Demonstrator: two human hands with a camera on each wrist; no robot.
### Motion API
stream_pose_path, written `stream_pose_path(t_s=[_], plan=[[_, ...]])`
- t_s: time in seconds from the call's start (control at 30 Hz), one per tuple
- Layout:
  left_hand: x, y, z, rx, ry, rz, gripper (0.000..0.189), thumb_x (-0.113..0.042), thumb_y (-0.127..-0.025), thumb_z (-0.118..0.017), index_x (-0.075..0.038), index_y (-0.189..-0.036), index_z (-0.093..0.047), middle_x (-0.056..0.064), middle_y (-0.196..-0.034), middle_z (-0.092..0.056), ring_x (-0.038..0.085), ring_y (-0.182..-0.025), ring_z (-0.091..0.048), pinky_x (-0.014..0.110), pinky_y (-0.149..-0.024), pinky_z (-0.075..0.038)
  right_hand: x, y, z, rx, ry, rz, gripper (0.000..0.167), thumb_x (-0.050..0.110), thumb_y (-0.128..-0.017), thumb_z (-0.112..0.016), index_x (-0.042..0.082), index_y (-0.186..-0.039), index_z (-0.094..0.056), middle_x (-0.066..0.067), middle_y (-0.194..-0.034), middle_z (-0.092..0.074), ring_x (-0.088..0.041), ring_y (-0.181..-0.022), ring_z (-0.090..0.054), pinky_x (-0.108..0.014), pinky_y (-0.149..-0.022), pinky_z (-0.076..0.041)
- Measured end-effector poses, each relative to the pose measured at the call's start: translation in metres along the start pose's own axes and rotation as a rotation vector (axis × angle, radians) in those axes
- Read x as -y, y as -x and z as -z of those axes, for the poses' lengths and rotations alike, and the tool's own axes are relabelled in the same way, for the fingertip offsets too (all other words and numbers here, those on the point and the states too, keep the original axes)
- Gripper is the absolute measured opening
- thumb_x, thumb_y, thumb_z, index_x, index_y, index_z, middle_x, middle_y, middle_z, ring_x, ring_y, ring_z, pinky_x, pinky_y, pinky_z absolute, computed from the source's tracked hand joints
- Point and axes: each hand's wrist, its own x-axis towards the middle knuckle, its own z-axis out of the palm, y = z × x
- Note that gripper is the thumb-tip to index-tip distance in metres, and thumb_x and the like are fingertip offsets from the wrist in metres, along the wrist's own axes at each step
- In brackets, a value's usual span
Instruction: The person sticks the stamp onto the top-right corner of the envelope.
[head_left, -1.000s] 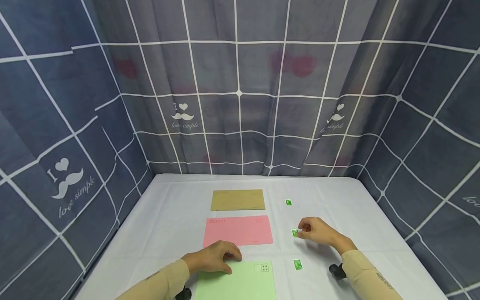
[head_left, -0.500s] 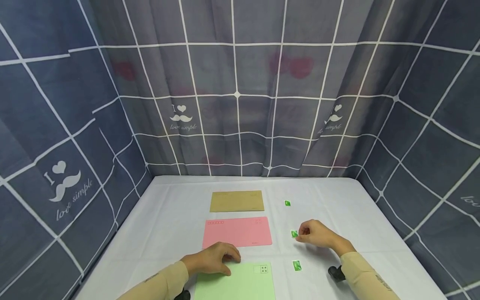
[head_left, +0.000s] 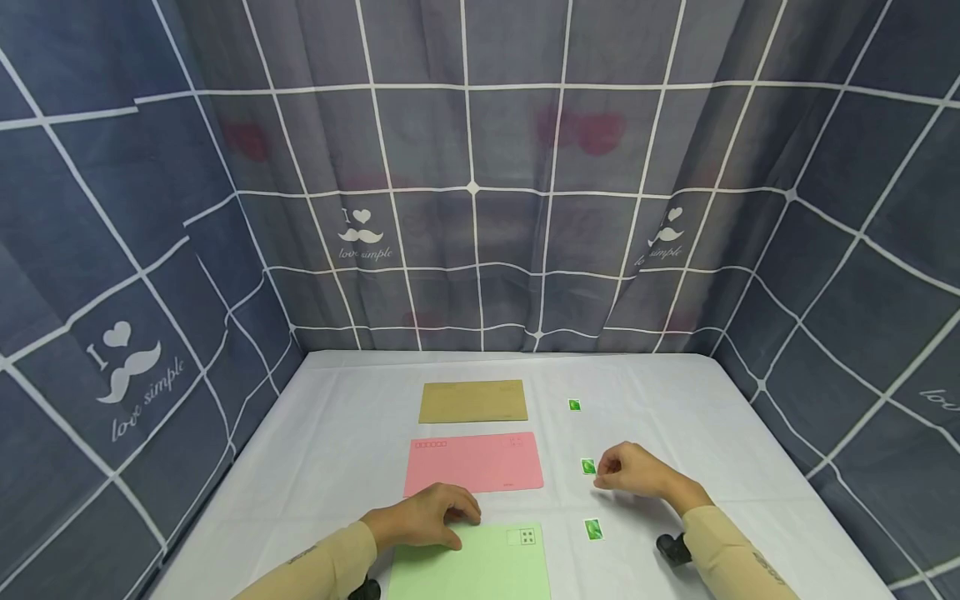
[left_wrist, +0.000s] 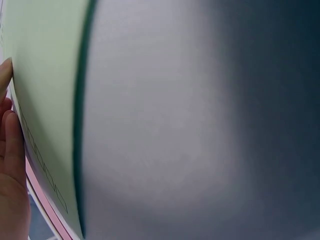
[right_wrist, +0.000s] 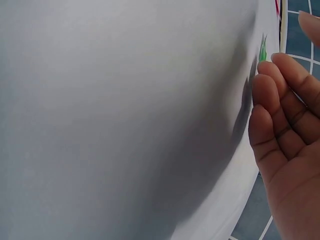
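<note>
My left hand (head_left: 433,514) rests at the far edge of a light green envelope (head_left: 480,571), its thumb on the paper. In the left wrist view, the envelope's green face (left_wrist: 47,55) lies beside the thumb and fingers, which do not curl round it. Farther right, my right hand (head_left: 637,471) hovers low over the cloth with loosely bent fingers and nothing between them. Its fingertips are just right of a small green stamp (head_left: 588,467) with a white border. From the right wrist, that stamp (right_wrist: 263,50) shows as a thin green sliver beyond the fingertips (right_wrist: 265,90).
Beyond the green envelope lie a pink envelope (head_left: 472,467) and a brown envelope (head_left: 474,402). Two more green stamps lie in the right column, one far stamp (head_left: 574,405) and one near stamp (head_left: 594,529). White cloth (head_left: 337,400) covers the table; dark checked curtains (head_left: 510,233) enclose it.
The right fingertips, which overlapped the middle stamp's edge, have drawn slightly nearer to the person and off it. The left hand stays in place. The head view has shifted a little.
</note>
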Motion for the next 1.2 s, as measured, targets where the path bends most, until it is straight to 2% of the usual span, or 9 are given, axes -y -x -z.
stream_pose_path(t_s=[0.7,1.0,1.2], plan=[[0.0,-0.0001,-0.0005,0.007,0.031,-0.004,0.032,-0.005,-0.08,-0.082,-0.015,-0.109,-0.073,-0.012,-0.117,-0.065,0.001,-0.109,-0.061,0.015,-0.095,-0.052,0.0016,0.0047,-0.0038,0.041,-0.053,-0.001,0.011,0.02,-0.082,-0.08,0.012,-0.082,-0.071,0.004,-0.074,-0.065,-0.008,-0.063,-0.053,-0.022,-0.054,-0.045],[-0.0009,0.0011,-0.0015,0.005,0.03,0.013,0.033,-0.005,-0.08,-0.082,-0.016,-0.109,-0.073,-0.013,-0.117,-0.064,0.003,-0.109,-0.061,0.017,-0.096,-0.052,0.0017,0.0066,-0.0092,0.064,-0.114,-0.02,0.013,0.01,-0.077,-0.082,0.008,-0.084,-0.071,0.001,-0.075,-0.065,-0.011,-0.065,-0.055,-0.021,-0.054,-0.046],[-0.0019,0.0007,-0.0005,0.008,0.03,0.006,0.032,-0.005,-0.08,-0.081,-0.016,-0.109,-0.072,-0.012,-0.117,-0.065,0.002,-0.109,-0.061,0.016,-0.095,-0.052,0.0069,0.009,-0.0101,0.086,-0.102,-0.014,0.011,0.007,-0.078,-0.081,0.008,-0.084,-0.073,0.001,-0.075,-0.066,-0.011,-0.064,-0.055,-0.021,-0.054,-0.046]])
